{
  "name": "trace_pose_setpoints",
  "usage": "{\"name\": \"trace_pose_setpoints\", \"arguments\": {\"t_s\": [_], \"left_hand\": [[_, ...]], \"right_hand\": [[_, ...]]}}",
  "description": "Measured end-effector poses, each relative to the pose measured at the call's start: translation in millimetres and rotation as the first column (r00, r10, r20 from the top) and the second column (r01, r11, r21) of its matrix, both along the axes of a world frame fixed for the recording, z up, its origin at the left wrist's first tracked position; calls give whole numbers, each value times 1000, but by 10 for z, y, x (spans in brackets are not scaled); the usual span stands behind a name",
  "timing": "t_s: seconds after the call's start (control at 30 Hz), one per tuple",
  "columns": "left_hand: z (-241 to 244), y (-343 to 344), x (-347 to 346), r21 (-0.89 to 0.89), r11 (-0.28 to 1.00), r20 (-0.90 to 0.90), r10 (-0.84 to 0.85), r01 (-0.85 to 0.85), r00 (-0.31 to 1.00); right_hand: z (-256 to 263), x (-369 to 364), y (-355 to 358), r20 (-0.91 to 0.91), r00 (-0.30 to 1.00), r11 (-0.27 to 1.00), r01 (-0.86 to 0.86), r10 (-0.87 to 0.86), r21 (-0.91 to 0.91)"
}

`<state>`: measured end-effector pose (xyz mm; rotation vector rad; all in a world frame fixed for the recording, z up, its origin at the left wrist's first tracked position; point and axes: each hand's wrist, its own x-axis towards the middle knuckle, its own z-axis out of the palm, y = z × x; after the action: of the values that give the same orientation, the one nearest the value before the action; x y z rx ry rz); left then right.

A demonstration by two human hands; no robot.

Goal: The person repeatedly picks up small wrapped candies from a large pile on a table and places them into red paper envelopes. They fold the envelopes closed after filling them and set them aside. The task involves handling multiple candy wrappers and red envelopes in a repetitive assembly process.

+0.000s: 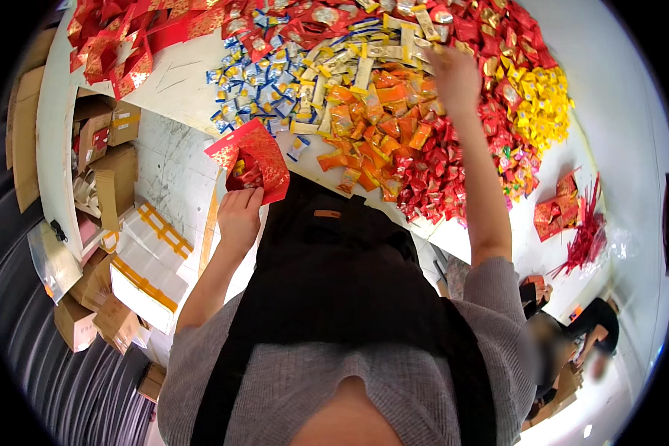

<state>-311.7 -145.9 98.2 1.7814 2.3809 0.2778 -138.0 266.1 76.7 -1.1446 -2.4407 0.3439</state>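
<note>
My left hand (pixel 240 214) grips the lower edge of an open red paper gift bag (pixel 273 167) with a gold pattern, and some wrapped sweets lie inside it. Over the heaps on the table, my right hand (pixel 454 75) is stretched out and blurred, its fingers near the long cream-and-yellow wrapped bars (pixel 407 42); whether it holds anything is not plain. Orange-wrapped sweets (pixel 390 128) lie just left of that wrist, with small red-wrapped sweets (pixel 432 178) nearer my body. Blue-and-white packets (pixel 256 78) spread at the left, yellow-wrapped sweets (pixel 541 100) at the right.
Empty red gift bags (pixel 128 56) stand at the table's (pixel 184 72) far left. At the right are a filled red bag (pixel 557 209) and red twist ties (pixel 588 234). Cardboard boxes (pixel 117 173) sit under and beside the table. Other people (pixel 591 329) are at the lower right.
</note>
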Motion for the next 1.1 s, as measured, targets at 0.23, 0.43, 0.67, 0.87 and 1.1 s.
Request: {"name": "trace_pose_setpoints", "arguments": {"t_s": [0.23, 0.43, 0.67, 0.87, 1.1], "left_hand": [[52, 293, 200, 53, 990, 63, -133, 130, 989], [134, 448, 260, 87, 982, 26, -168, 165, 985], [181, 470, 420, 91, 982, 50, -169, 164, 984], [214, 529, 531, 136, 969, 63, -217, 207, 974], [230, 743, 725, 158, 934, 46, -330, 319, 943]], "right_hand": [[-673, 703, -60, 142, 978, 889, -76, 156, -452], [-639, 346, -311, 305, 943, 945, -26, 131, -327], [-424, 953, 25, -442, 658, 423, -202, -610, -883], [-284, 1668, 429, 361, 929, 985, 132, -82, -115], [-250, 1727, 617, 460, 878, 991, -124, 132, -47]]}}
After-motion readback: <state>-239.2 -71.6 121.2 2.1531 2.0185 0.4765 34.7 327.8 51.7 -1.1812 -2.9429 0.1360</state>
